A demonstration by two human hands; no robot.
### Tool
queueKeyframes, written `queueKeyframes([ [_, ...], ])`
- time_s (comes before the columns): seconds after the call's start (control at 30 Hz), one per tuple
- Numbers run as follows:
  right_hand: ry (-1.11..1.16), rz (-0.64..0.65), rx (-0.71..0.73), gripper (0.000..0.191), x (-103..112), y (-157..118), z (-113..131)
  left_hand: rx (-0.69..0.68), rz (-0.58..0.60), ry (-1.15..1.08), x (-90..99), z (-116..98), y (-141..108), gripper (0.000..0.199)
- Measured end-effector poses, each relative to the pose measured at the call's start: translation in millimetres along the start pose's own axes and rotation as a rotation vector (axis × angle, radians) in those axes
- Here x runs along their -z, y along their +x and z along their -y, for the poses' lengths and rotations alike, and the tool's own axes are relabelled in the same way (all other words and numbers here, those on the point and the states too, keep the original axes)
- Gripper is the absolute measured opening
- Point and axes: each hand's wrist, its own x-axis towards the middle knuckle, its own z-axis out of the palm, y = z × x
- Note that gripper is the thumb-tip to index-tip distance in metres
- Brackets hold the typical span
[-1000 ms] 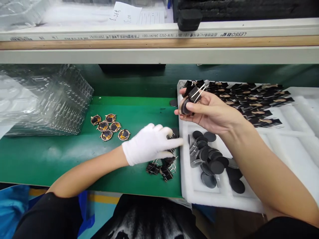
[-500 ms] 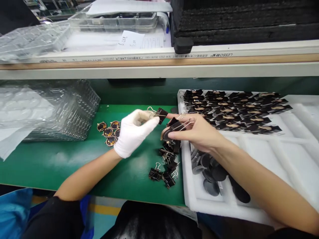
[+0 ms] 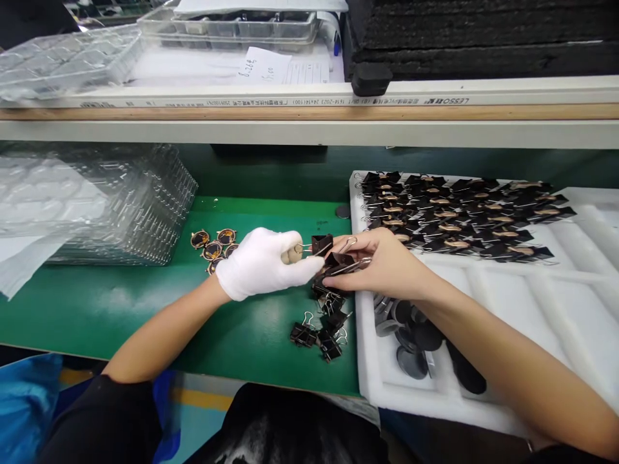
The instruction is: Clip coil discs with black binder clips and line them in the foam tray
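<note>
My left hand, in a white glove, has its thumb and fingers closed about the wire handles of a black binder clip. That clip meets the fingertips of my bare right hand. The right hand grips a second black binder clip, which is clamped on a small round dark piece mostly hidden by the fingers. Whether the first clip bites on the same piece, I cannot tell. Below the hands, loose binder clips lie in a pile on the green mat.
Several round gold-rimmed pieces lie left of the gloved hand. At right, a white foam tray bears rows of clipped pieces and dark discs. Clear plastic trays are stacked at left. A shelf edge runs across above.
The left hand has turned and lowered slightly, its fingers shifting from the clip's black body to its handles. The right hand has dipped a little, still holding its clip. The view has shifted slightly.
</note>
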Motion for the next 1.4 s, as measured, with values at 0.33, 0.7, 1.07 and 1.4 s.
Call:
queueKeyframes([
  [0.33, 0.555, -0.411, -0.119, 0.031, -0.8, 10.4, -7.1, 0.289, 0.147, -0.592, 9.4, -11.5, -6.2, 0.028],
  [0.7, 0.511, -0.360, -0.110, 0.038, -2.7, 12.0, -17.0, 0.283, 0.103, -0.646, -1.8, -16.1, -11.5, 0.029],
  [1.07, 0.546, -0.297, -0.063, 0.038, -5.4, 9.4, -22.2, 0.251, 0.094, -0.464, 2.7, -8.0, -3.4, 0.028],
  [1.4, -0.498, -0.175, 0.285, 0.051, 23.7, -20.8, 21.6, 0.234, 0.342, -0.450, 6.0, -3.3, -4.7, 0.033],
])
